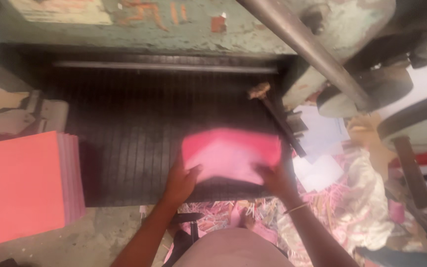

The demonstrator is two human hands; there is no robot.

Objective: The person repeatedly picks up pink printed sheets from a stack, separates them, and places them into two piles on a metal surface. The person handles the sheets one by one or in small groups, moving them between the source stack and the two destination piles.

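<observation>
A blurred stack of pink paper sheets (231,154) lies on the dark ribbed bed (124,143) of an old green cutting machine (184,29). My left hand (180,180) grips the stack's near left corner. My right hand (277,179), with a thin bangle on the wrist, holds its near right edge. The stack is smeared by motion, so its exact edges are unclear.
A tall pile of pink and salmon sheets (21,188) rests at the left. A hammer (275,116) lies on the bed's right side. A steel lever (312,49) slants across the upper right. Paper trimmings (322,198) and white sheets (322,133) litter the right.
</observation>
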